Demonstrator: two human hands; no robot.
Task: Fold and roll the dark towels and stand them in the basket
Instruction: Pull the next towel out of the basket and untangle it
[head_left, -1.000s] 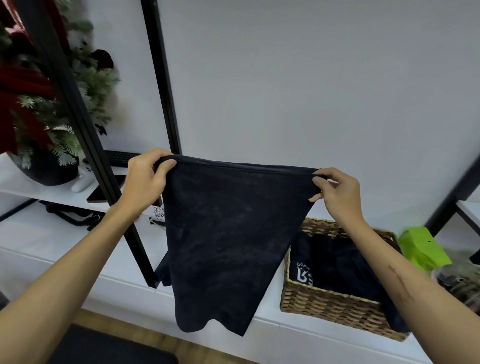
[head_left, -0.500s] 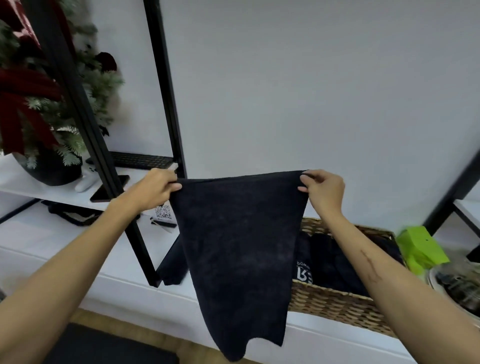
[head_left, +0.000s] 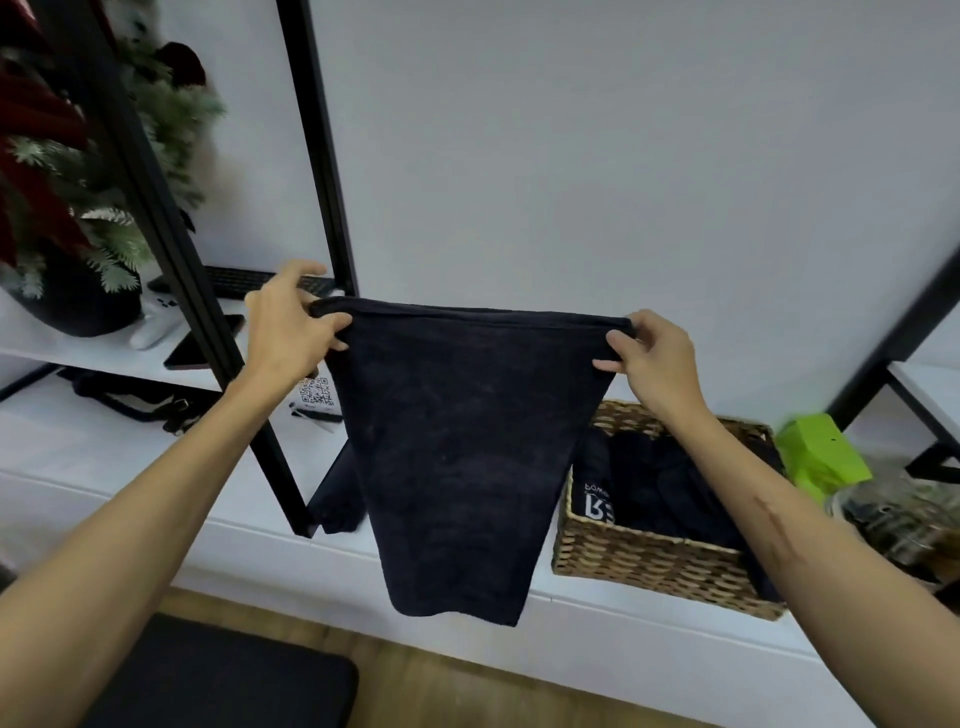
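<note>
A dark towel (head_left: 462, 457) hangs in the air in front of me, stretched by its top edge. My left hand (head_left: 288, 327) pinches its upper left corner and my right hand (head_left: 652, 353) pinches the upper right corner. Behind it to the right, a wicker basket (head_left: 644, 564) sits on the white shelf (head_left: 104, 467) and holds dark towels (head_left: 660, 483), one with white lettering. Another dark towel (head_left: 337, 499) lies on the shelf, mostly hidden behind the hanging one.
A black frame post (head_left: 218, 332) slants down just left of my left hand. On the upper shelf stand a potted fir (head_left: 78, 218), a keyboard (head_left: 244, 280) and a phone (head_left: 202, 348). A green box (head_left: 821, 457) sits right of the basket. A dark mat (head_left: 218, 680) lies on the floor.
My hands drew together, then spread apart again, and the towel now hangs shorter and wider than half a second ago. Both hands kept hold of the top corners.
</note>
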